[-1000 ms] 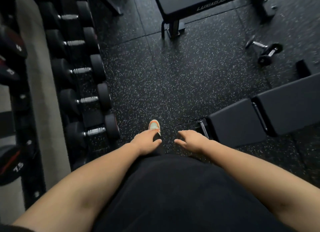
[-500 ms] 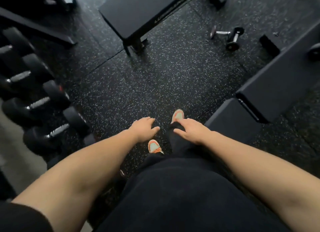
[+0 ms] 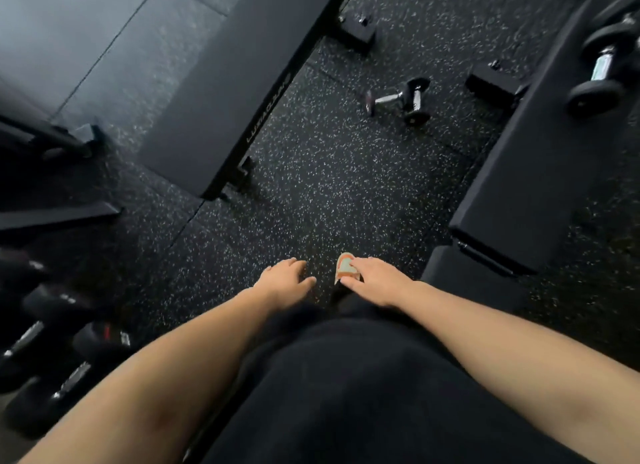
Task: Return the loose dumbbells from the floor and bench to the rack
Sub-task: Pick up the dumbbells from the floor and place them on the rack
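2 small dumbbells [image 3: 398, 100] lie crossed on the floor [image 3: 329, 186] ahead and rightward — nearer the right hand [image 3: 375, 281] than the left hand [image 3: 285, 280], both empty, fingers loosely spread.

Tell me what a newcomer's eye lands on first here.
Two bare forearms reach down the middle, left hand and right hand empty, above an orange shoe. Ahead, two small chrome-handled dumbbells lie on the speckled floor; a bigger dumbbell sits top right.

Rack dumbbells [image 3: 65, 380] blurred (perhaps edge-cut)
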